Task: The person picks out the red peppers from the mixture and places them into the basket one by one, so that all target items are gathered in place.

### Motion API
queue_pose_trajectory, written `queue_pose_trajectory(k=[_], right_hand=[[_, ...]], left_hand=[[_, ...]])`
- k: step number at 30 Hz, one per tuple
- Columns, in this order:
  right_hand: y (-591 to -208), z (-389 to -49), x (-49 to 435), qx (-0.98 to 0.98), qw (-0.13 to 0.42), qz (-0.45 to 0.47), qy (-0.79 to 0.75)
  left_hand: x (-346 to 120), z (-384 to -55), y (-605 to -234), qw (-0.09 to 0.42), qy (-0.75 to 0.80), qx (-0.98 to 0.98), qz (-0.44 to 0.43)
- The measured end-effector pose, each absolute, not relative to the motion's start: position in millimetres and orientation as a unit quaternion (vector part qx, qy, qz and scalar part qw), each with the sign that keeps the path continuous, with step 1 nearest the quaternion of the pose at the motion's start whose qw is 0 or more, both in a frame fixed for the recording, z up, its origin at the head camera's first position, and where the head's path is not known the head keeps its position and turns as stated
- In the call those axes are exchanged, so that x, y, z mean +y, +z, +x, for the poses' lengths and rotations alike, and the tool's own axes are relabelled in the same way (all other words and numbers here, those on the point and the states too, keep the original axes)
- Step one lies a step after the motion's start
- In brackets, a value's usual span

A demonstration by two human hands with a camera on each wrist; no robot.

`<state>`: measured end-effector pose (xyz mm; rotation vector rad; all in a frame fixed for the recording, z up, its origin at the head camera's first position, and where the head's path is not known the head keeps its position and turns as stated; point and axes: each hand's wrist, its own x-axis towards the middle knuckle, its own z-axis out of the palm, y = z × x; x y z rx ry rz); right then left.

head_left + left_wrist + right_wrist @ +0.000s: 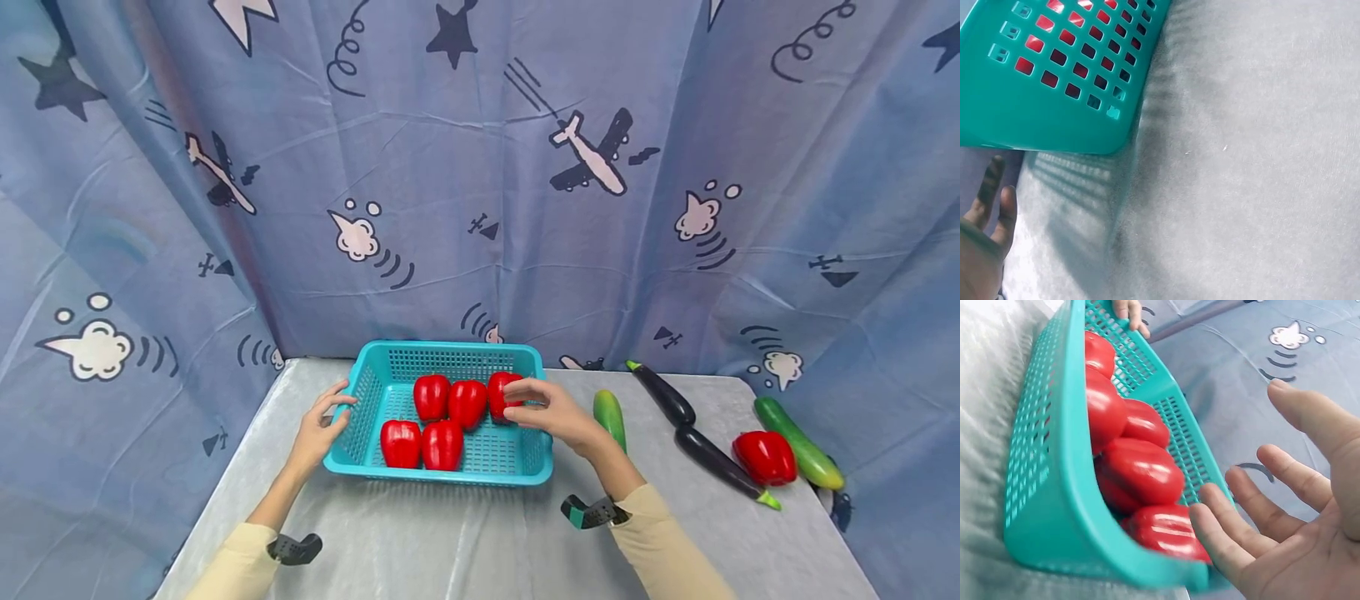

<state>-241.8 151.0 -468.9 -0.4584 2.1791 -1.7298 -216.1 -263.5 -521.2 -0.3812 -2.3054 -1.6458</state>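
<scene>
A turquoise plastic basket (442, 477) with latticed walls holds several red bell peppers (442, 444), gathered toward its middle and right. My left hand (318, 429) is at the basket's left end, fingers loosely extended at the rim; whether they touch it is unclear. In the right wrist view, fingertips of that hand (1130, 312) show at the far end of the basket. Above the right end, my right hand (555, 412) has its fingers spread and holds nothing. It partly covers the rightmost pepper (501, 392) in the head view.
Right of the basket lies a cucumber (609, 417), partly behind my right forearm. Farther right are two eggplants (663, 396), another red bell pepper (765, 458) and a second cucumber (798, 442) near the table's right edge. A blue patterned curtain (450, 208) hangs behind the grey-white table (420, 542).
</scene>
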Motion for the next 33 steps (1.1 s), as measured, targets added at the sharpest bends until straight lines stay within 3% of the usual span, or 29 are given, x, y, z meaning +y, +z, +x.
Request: queue_pose_trajectory(k=[18, 33], right_hand=[[-468.6, -212.4, 233.0, 0.725, 0.094, -0.124, -0.671], [-473.2, -189.5, 305.8, 0.705, 0.082, -0.105, -0.696]], left_hand=[[-262.2, -211.7, -512.7, 0.129, -0.569, -0.803, -0.120], [-263.1, -213.5, -518.2, 0.144, -0.553, -0.809, -0.135]])
